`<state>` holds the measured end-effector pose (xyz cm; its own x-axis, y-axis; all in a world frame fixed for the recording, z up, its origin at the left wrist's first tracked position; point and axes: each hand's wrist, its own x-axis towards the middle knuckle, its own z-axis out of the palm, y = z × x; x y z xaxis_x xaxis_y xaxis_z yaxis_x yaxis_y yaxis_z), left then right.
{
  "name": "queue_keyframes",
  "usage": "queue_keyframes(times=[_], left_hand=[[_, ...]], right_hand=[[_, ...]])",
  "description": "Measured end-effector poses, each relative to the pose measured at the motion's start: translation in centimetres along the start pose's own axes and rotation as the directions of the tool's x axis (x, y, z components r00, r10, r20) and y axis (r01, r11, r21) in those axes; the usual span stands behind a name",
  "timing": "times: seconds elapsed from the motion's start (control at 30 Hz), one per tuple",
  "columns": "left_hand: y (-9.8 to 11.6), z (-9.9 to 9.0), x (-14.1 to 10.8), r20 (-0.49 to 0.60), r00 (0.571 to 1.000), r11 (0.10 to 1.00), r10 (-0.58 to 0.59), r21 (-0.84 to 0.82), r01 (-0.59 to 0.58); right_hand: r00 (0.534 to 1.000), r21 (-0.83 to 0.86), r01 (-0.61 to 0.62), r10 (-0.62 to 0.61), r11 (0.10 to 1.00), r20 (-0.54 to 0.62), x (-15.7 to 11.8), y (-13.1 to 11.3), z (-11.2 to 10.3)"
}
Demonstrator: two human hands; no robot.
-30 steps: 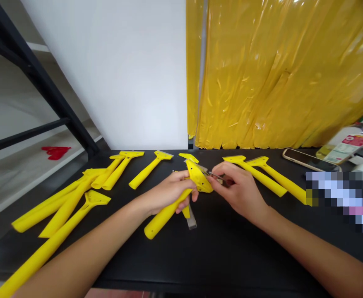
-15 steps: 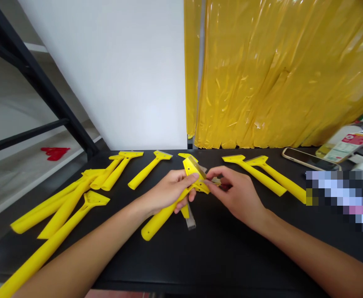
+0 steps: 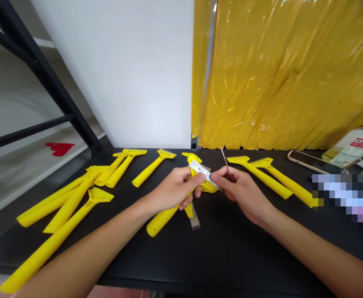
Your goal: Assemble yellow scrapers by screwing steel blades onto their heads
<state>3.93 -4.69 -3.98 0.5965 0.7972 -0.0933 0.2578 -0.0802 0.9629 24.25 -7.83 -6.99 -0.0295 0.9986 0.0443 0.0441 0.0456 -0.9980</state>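
Note:
My left hand (image 3: 175, 189) is shut around a yellow plastic scraper (image 3: 163, 219), gripping it near the neck. The scraper's wide head is tilted up, and a silver metal blade (image 3: 200, 170) lies across it. My right hand (image 3: 242, 191) pinches a thin metal rod (image 3: 226, 162) that points up and away from me. Its fingertips are at the blade's right end. Below my left hand lie a small yellow piece (image 3: 188, 210) and a transparent strip (image 3: 194, 217). Several other yellow scrapers (image 3: 152, 167) lie on the table to both sides.
The black table (image 3: 231, 252) has a phone (image 3: 316, 162) and a printed packet (image 3: 352, 147) at its far right. Behind hang a yellow plastic sheet (image 3: 280, 74) and a white wall (image 3: 128, 74). A black metal frame (image 3: 44, 78) stands at left.
The scraper head has turned, bringing the blade's flat face into view. The thin rod now stands up from my right fingers. The view has shifted slightly.

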Motion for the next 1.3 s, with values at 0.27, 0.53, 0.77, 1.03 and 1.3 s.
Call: queue_keyframes(times=[0.27, 0.53, 0.77, 1.03, 1.3], left_hand=[[0.0, 0.1, 0.0, -0.018, 0.999, 0.999, -0.031, -0.025, 0.030], [0.6, 0.0, -0.1, 0.080, 0.986, 0.974, -0.148, -0.161, 0.160], [0.5, 0.0, -0.1, 0.143, 0.972, 0.902, -0.188, -0.366, 0.228], [-0.1, 0.8, -0.4, 0.161, 0.984, 0.991, -0.072, -0.098, 0.089], [0.0, 1.1, -0.4, 0.142, 0.982, 0.992, -0.127, 0.023, 0.125]], right_hand=[[0.997, -0.052, 0.010, -0.007, 0.999, 0.072, -0.1, -0.3, 0.0], [0.912, -0.338, 0.375, -0.409, 0.863, -0.033, 0.8, 0.0, -2.0], [0.877, -0.446, 0.454, -0.475, 0.772, 0.070, 0.5, -0.2, -2.2], [0.959, -0.117, 0.283, -0.283, 0.952, 0.015, 0.0, 0.1, -0.4], [0.992, 0.079, 0.115, -0.111, 0.990, -0.058, -0.3, 0.3, 0.4]])
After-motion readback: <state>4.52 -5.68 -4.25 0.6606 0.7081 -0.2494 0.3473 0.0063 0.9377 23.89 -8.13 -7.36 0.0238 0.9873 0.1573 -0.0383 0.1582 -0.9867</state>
